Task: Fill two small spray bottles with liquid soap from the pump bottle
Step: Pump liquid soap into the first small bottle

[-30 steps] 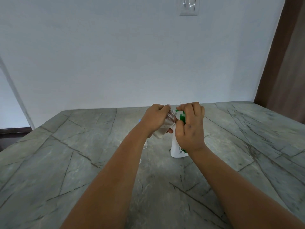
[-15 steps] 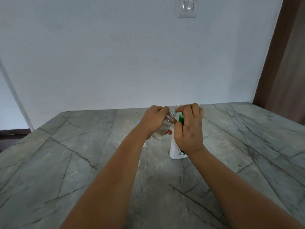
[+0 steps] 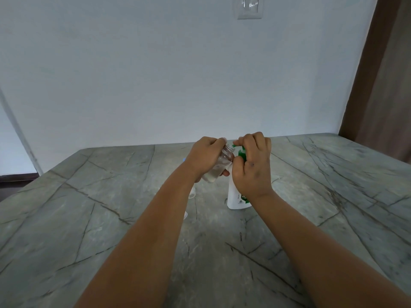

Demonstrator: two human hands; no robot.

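My left hand (image 3: 205,155) grips a small clear spray bottle (image 3: 219,166), tilted with its open neck against the green nozzle of the pump bottle. Some clear liquid lies in the small bottle's lower end. The white pump bottle (image 3: 235,196) stands upright on the stone table (image 3: 111,218). My right hand (image 3: 252,164) is curled over its green pump head, and hides most of the pump. Small whitish pieces (image 3: 191,194), partly hidden behind my left forearm, lie on the table; I cannot tell what they are.
A bit of something blue (image 3: 183,159) peeks out behind my left wrist. The table reaches a white wall at the back. A wall switch (image 3: 250,6) is above, and a brown door frame (image 3: 378,74) stands at the right.
Both hands stay at the pump with the same grips. The pump head and my right hand look slightly higher than a second ago; the view has shifted a little.
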